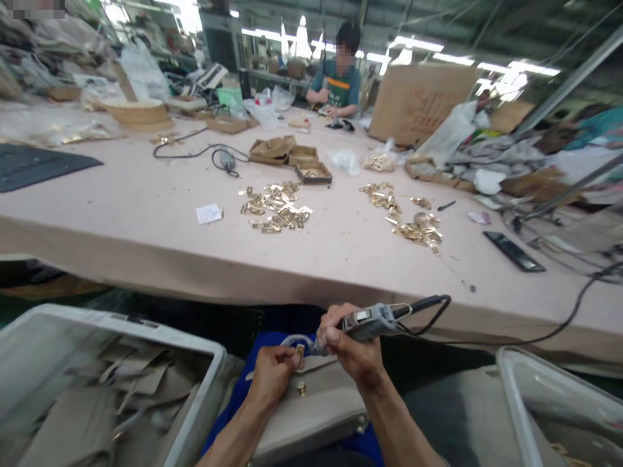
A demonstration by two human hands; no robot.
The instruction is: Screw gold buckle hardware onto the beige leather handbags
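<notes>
A beige handbag point(321, 408) lies on my lap over blue cloth, its handle toward the table. My left hand point(270, 376) is closed, pinching a small gold metal plate point(300, 351) at the bag's upper part; whether the plate is fixed to the bag I cannot tell. Just below it sits a gold clasp piece point(302, 389) on the bag's front. Wrapped in my right hand point(354, 350) is a grey corded electric screwdriver point(372, 322), its front end pointing left toward the plate. The tip is hard to make out.
Gold fittings point(277, 207) lie piled on the table point(146, 214), with another pile point(418, 230) farther right. A phone point(514, 251) and a power cord point(511, 340) are at right. White bins point(219, 357) flank me, the left one full of beige pieces. Across the table a person point(341, 84) works.
</notes>
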